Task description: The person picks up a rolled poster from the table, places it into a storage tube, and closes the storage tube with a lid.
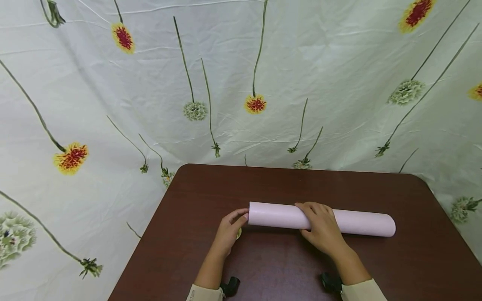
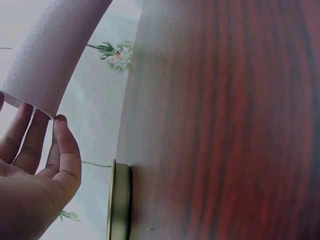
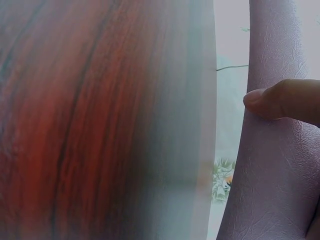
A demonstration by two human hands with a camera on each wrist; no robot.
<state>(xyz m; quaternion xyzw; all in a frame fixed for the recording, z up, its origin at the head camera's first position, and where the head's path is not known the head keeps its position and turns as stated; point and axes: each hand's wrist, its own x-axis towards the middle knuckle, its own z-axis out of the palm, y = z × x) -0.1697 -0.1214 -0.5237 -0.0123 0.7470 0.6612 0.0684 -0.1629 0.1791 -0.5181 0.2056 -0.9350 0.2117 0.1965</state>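
A long pale pink roll (image 1: pixel 278 215) with a finely creased surface lies crosswise over the table. At its left end, my left hand (image 1: pixel 227 232) holds the rim. In the left wrist view the fingertips (image 2: pixel 61 120) meet the end of the pink roll (image 2: pixel 55 55), some partly hidden behind its edge. My right hand (image 1: pixel 320 228) grips the roll around its middle from above, and the thumb (image 3: pixel 270 102) presses its near side in the right wrist view. Beside my left hand sits a round, shallow gold-coloured object (image 2: pixel 119 200), mostly hidden by the hand in the head view.
The dark reddish-brown table (image 1: pixel 211 184) has rounded far corners. Behind it hangs a pale cloth (image 1: pixel 233 138) printed with flowers and stems. Black wrist devices (image 1: pixel 230 286) sit at both cuffs.
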